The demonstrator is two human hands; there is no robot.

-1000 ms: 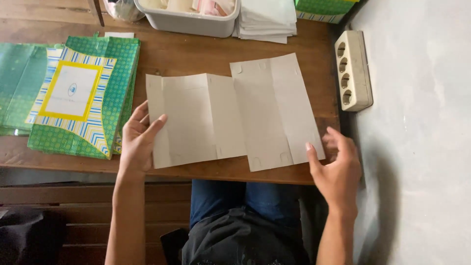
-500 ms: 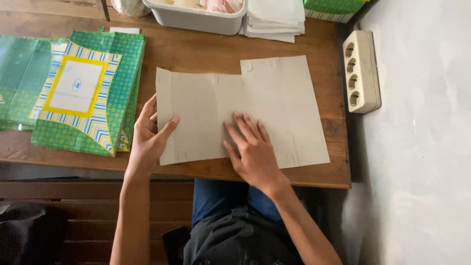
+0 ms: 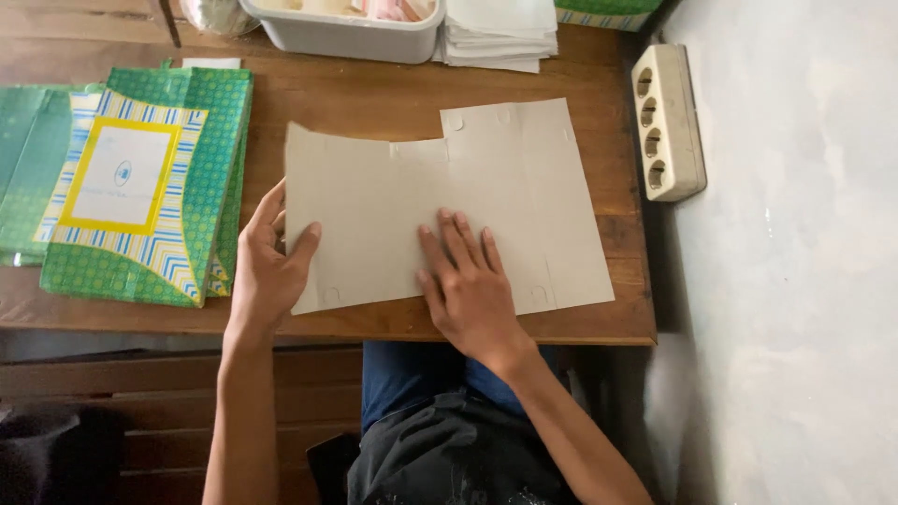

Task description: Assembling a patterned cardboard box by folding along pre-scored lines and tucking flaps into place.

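Note:
A flat grey-brown cardboard sheet (image 3: 393,201) with fold creases lies on the wooden table (image 3: 355,98), its plain side up. My left hand (image 3: 267,266) holds the sheet's left edge, thumb on top and fingers beside it. My right hand (image 3: 468,281) rests flat, palm down and fingers spread, on the lower middle of the sheet near a crease. Neither hand grips anything else.
A stack of flat green-patterned sheets with yellow-framed white panels (image 3: 140,187) lies to the left. At the back stand a grey plastic tub (image 3: 346,28) and a pile of white paper (image 3: 500,33). A cream power strip (image 3: 666,120) sits at the table's right edge, beside a grey wall.
My right hand has moved from the sheet's lower right corner to its middle and now presses flat. The sheet has shifted slightly; my left hand stays at the left edge.

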